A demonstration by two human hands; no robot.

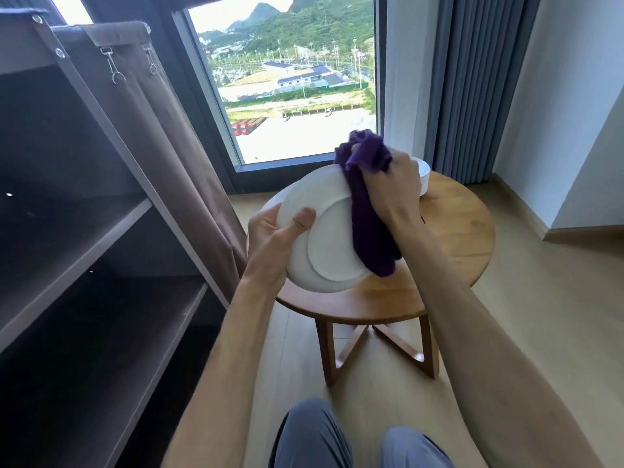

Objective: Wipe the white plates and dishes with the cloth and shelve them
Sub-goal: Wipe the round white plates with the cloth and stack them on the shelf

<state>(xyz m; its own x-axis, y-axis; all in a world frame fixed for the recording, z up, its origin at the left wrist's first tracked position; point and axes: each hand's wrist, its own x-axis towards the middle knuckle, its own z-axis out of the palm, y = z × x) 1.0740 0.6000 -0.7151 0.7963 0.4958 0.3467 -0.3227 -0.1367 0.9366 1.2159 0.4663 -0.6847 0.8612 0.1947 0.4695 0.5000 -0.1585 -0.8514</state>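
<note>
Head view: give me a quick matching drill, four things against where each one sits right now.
Things:
1. plate
2. cloth
3. stacked dishes
4. shelves

Places:
A. far edge of the round table
B. gripped by the left hand, underside to camera
C. bunched in the right hand, draped on the plate
D. left of the table

Pairs: 1-B, 2-C, 3-A, 4-D

table (452, 238): round, wooden, crossed legs
curtain (472, 79): grey, right of window (290, 79)
floor (540, 315): pale wood
trousers (310, 434): grey
</note>
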